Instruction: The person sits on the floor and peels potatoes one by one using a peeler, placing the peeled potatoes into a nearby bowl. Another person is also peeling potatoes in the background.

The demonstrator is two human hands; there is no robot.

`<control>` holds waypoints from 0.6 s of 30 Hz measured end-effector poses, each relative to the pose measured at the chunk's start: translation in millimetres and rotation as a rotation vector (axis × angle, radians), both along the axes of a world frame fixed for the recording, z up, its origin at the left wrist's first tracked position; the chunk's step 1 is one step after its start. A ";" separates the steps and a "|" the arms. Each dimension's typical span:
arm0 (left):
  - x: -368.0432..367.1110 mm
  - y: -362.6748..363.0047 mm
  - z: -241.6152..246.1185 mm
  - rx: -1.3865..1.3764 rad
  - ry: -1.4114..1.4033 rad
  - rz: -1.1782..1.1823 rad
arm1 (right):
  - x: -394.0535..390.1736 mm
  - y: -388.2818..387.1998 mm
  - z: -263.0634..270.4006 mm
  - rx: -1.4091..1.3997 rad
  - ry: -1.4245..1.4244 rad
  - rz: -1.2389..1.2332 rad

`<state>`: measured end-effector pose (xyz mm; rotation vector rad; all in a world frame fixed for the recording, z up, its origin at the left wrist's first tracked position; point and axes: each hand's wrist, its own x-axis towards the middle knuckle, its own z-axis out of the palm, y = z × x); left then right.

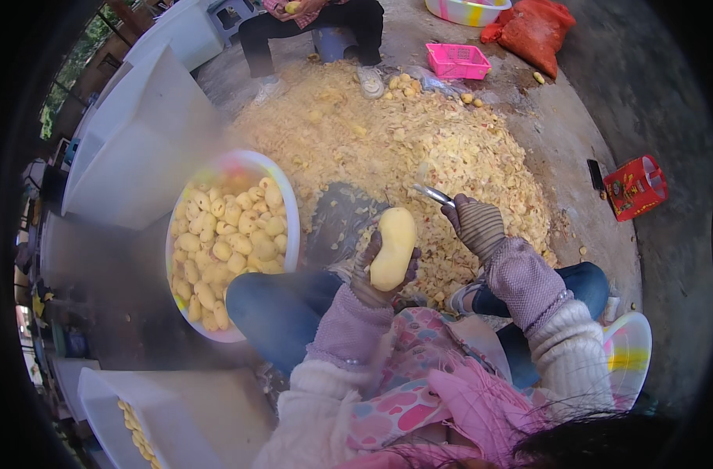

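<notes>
A large peeled potato, pale yellow and pinched at its middle, rests upright in the grip of my left hand, which wears a striped fingerless glove. My right hand, gloved the same way, is closed round a metal peeler. The peeler's tip points up and left, apart from the potato; its handle is hidden in my fist. Beneath both hands spreads a wide heap of potato peelings. Left of my knee stands a round plastic tub full of peeled potatoes.
Across the heap, a seated person holds a potato. Large white bins line the left, and another white bin stands lower left. A pink basket, a red sack, a red bag and a dark phone-like object lie rightward.
</notes>
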<state>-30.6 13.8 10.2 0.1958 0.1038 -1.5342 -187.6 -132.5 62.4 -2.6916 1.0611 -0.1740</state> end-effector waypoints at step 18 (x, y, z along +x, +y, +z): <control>-3.2 -3.1 -20.6 0.314 -1.217 -0.063 | -6.7 -11.6 -13.8 0.111 0.005 -0.186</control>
